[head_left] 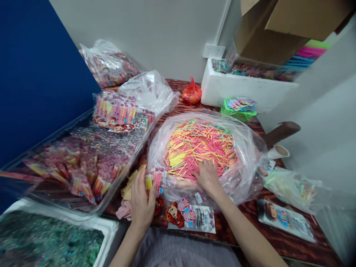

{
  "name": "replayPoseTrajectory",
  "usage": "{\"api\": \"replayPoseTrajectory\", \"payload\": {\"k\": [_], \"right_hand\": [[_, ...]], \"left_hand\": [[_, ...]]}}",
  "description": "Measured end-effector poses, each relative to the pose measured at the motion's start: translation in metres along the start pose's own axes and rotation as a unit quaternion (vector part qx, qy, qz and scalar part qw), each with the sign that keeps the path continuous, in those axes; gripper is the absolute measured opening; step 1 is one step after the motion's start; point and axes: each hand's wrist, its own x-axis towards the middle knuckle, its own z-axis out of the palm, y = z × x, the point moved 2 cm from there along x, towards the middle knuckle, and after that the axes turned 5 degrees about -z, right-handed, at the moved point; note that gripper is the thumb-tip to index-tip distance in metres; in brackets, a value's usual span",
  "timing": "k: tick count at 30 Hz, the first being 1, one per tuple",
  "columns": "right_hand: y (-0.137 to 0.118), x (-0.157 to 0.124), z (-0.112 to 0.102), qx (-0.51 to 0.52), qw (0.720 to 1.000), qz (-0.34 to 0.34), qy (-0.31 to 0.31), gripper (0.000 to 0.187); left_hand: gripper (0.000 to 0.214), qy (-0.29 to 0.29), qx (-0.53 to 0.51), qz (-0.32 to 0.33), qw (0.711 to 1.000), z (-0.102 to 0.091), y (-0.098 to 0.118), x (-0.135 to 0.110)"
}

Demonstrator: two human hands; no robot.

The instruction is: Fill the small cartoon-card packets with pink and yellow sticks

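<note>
The right hand (208, 175), curled, reaches into one bag (248, 163) of countless sticks (196, 148) on the worktop (249, 213) — fingertips buried, grip unclear. The left hand (141, 204), half-open, partly hides one packet (158, 178) — hold unclear.

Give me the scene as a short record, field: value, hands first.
Left hand: at a stick-filled packet, grip unclear
Right hand: touching loose sticks
Stick colours: mostly pink and yellow
Container: open clear bag
Front: printed packet flat on table
Left side: clear tray, filled packets
Back: red bag, white foam box
</note>
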Motion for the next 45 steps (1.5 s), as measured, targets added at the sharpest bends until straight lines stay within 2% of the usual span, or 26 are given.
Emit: {"api": "replayPoseTrajectory", "payload": {"k": [4,10,15,18,21,23,26,29,31,33,35,38,41,43,45], "right_hand": [[-0.003,0.006,0.000,-0.021,0.999,-0.009,-0.029,0.025],[-0.007,0.014,0.001,-0.045,0.998,-0.014,-0.034,0.023],[0.003,0.017,0.007,-0.045,0.998,-0.035,-0.042,0.023],[0.019,0.021,0.010,0.014,0.998,-0.028,-0.049,0.018],[0.040,0.026,0.008,0.157,0.986,0.036,-0.038,0.010],[0.051,0.029,0.003,0.286,0.955,0.073,-0.022,0.008],[0.060,0.031,-0.003,0.469,0.879,0.084,-0.025,0.008],[0.060,0.026,-0.007,0.579,0.809,0.076,-0.062,0.002],[0.056,0.019,-0.007,0.644,0.759,0.065,-0.068,0.010],[0.050,0.010,-0.005,0.700,0.711,0.054,-0.023,0.017],[0.042,0.000,0.000,0.718,0.693,0.043,0.042,0.020],[0.031,-0.013,0.017,0.709,0.700,0.049,0.072,0.020],[0.028,-0.017,0.032,0.671,0.734,0.066,0.081,0.016],[0.028,-0.014,0.034,0.629,0.773,0.046,0.073,0.016],[0.029,-0.009,0.029,0.546,0.836,-0.014,0.057,0.020]], "left_hand": [[0.054,-0.009,0.001,0.013,1.000,0.002,0.006,0.000],[0.049,-0.018,-0.009,0.024,1.000,0.003,0.009,0.003],[0.042,-0.030,-0.013,0.019,0.999,0.001,0.012,0.001],[0.039,-0.028,-0.015,0.024,0.999,-0.003,0.016,0.002],[0.039,-0.023,-0.016,0.038,0.999,-0.006,0.022,0.003],[0.039,-0.025,-0.018,0.049,0.998,-0.005,0.028,0.003],[0.036,-0.048,-0.031,0.060,0.997,0.001,0.040,0.005],[0.032,-0.093,-0.054,0.059,0.993,0.012,0.055,0.008],[0.031,-0.126,-0.069,0.055,0.988,0.021,0.065,0.011],[0.031,-0.157,-0.083,0.059,0.982,0.032,0.075,0.014],[0.032,-0.183,-0.093,0.068,0.976,0.042,0.083,0.015],[0.031,-0.203,-0.102,0.076,0.971,0.057,0.090,0.015],[0.029,-0.214,-0.103,0.077,0.968,0.067,0.092,0.013],[0.028,-0.218,-0.100,0.077,0.968,0.071,0.091,0.013],[0.028,-0.214,-0.094,0.076,0.969,0.072,0.088,0.013]]}}
